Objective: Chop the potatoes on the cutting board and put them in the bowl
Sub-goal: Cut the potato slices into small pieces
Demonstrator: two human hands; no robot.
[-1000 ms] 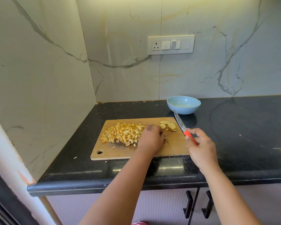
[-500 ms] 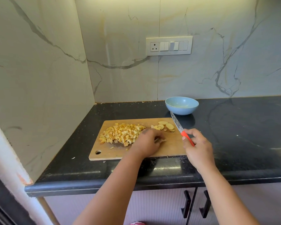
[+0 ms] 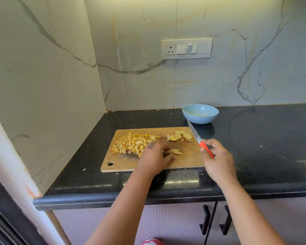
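A wooden cutting board (image 3: 189, 160) lies on the black counter. A pile of diced potato (image 3: 132, 143) covers its left half. Round potato slices (image 3: 179, 136) lie at its far right corner. My left hand (image 3: 155, 157) rests on the board's middle, fingertips on a few potato strips (image 3: 175, 152). My right hand (image 3: 217, 160) holds a red-handled knife (image 3: 195, 134) over the board's right edge, blade pointing away toward the bowl. The light blue bowl (image 3: 200, 114) stands behind the board with no potato visible in it.
Marble walls close the counter (image 3: 263, 142) on the left and behind. A switch and socket panel (image 3: 186, 48) is on the back wall. Cabinet doors with black handles (image 3: 215, 220) are below the counter edge. Small scraps (image 3: 84, 169) lie left of the board.
My left hand slid from the diced pile toward the board's middle, drawing a few potato strips there. The right hand with the knife stayed nearly still.
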